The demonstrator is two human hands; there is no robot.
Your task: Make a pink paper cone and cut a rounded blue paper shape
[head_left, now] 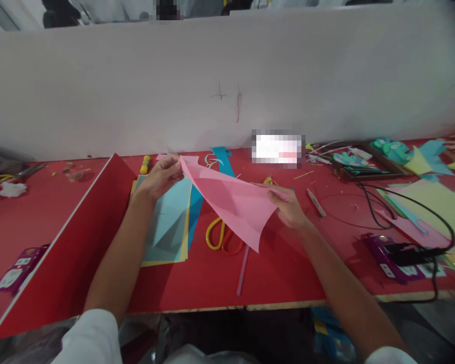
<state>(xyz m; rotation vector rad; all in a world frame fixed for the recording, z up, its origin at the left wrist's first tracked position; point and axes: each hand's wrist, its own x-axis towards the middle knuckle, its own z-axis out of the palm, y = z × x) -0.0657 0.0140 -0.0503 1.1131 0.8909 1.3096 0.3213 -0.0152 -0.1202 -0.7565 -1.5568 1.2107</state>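
A pink paper sheet (233, 199) is held up above the red table (288, 273), folded along a diagonal. My left hand (160, 177) pinches its upper left corner. My right hand (288, 206) grips its right edge with the fingers closed on it. Under the sheet lie yellow-and-orange scissors (217, 236). A stack of light blue and yellow paper (169, 225) rests flat below my left forearm.
A yellow glue stick (145, 164) and blue paper strips (222, 157) lie near the white wall. A thin stick (242, 270) lies near the front edge. A black cable (420, 210), a purple packet (396, 260), paper scraps and a tray (364, 167) crowd the right. Another purple packet (17, 268) sits left.
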